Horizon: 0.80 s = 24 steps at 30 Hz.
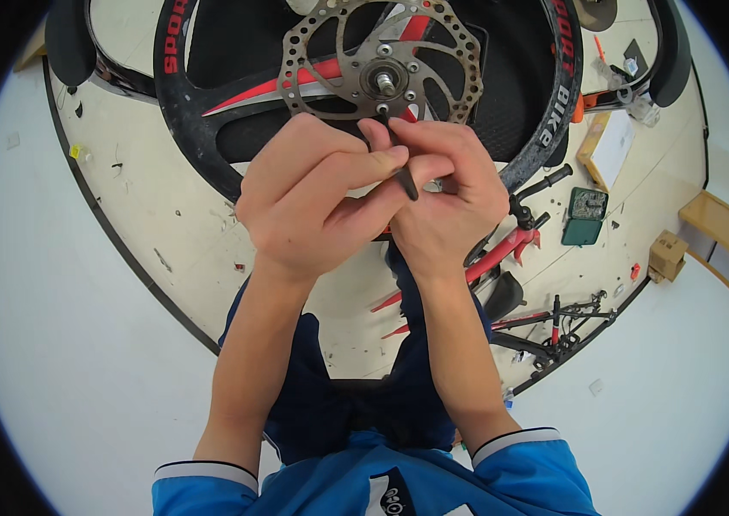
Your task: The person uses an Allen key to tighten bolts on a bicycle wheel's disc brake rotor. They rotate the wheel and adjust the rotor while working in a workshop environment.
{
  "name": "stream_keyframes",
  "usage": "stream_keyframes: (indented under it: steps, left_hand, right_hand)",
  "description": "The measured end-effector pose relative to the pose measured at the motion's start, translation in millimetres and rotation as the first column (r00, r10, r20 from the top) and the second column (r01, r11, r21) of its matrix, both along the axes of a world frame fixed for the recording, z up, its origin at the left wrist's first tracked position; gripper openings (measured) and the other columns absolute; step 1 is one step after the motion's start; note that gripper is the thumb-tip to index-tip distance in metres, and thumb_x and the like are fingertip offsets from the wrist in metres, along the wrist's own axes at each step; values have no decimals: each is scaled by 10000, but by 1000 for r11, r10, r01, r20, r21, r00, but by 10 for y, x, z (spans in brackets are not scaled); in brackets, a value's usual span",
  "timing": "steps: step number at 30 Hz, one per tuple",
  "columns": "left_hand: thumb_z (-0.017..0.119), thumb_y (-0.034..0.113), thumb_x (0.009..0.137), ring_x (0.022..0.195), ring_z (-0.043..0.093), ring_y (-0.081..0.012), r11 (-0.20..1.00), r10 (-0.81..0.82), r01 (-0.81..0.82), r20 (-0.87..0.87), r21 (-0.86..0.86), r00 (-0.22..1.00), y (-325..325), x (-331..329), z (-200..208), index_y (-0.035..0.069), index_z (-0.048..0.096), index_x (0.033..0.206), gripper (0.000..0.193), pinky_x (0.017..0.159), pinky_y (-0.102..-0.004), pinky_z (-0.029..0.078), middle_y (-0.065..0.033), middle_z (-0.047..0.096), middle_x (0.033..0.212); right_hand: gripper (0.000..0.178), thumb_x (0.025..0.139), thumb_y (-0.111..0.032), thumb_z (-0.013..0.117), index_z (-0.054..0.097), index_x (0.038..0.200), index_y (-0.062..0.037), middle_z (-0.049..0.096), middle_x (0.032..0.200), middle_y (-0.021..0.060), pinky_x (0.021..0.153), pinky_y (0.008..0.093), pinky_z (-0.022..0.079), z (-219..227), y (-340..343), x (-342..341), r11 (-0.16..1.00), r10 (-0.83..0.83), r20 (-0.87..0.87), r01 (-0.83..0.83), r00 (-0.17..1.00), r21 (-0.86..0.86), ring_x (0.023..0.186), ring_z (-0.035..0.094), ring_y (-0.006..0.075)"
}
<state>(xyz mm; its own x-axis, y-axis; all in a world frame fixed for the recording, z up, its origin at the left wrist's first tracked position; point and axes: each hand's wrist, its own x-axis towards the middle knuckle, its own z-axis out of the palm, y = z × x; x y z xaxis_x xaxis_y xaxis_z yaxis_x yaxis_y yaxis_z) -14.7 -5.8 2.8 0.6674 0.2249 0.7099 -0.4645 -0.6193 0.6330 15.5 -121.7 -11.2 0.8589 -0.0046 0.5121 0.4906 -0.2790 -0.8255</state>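
A silver brake disc (293,60) with drilled holes sits on the hub (384,79) of a black bicycle wheel (177,112) with red and white spokes. At the disc's near edge, both my hands meet by the lowest bolt (383,109). My left hand (308,189) is closed, its thumb and forefinger pinching a short dark rod-shaped tool (407,182). Curled fingers of my right hand (450,185) also close around this tool. Its upper end points toward the bolt; my fingers hide whether it touches.
The wheel lies over a black chair seat with armrests (670,52) at both sides. On the floor to the right are a white box (612,148), an opened green case (584,230), a red bicycle frame (495,256), a black frame (536,347) and a cardboard box (667,255).
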Motion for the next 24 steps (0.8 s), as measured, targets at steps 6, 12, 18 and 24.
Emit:
stream_keyframes:
  steps: [6,12,18,24]
  left_hand:
    - [725,-78,539,600,577,-170,994,-110,110,-21,-11,994,32,44,85,66,788,918,410,513,-264,450,-21,623,710]
    - [729,-111,594,554,555,-161,992,-112,114,-38,63,993,7,18,42,32,783,927,367,491,-256,424,-30,616,674]
    - [776,-71,573,560,573,-168,998,-59,59,0,-10,998,-4,13,-58,53,756,823,280,476,-266,430,-29,608,671]
    - [794,-46,580,587,611,-169,998,-61,60,-23,-7,998,21,38,16,77,754,827,279,501,-253,468,-22,648,708]
  right_hand:
    - [326,717,104,720,780,1011,-24,672,832,70,581,250,510,57,-71,-55,992,124,-141,-123,982,16,655,633,146]
    - [355,708,131,637,774,997,-24,657,844,74,574,243,506,95,-49,-18,994,105,-152,-106,983,4,643,627,143]
    - [310,691,128,602,759,921,-7,661,854,92,601,262,527,18,-49,-41,999,31,-180,-27,983,23,660,646,169]
    - [333,699,121,618,780,955,-18,668,885,82,572,244,531,52,-74,-1,994,100,-90,-102,991,-27,694,654,153]
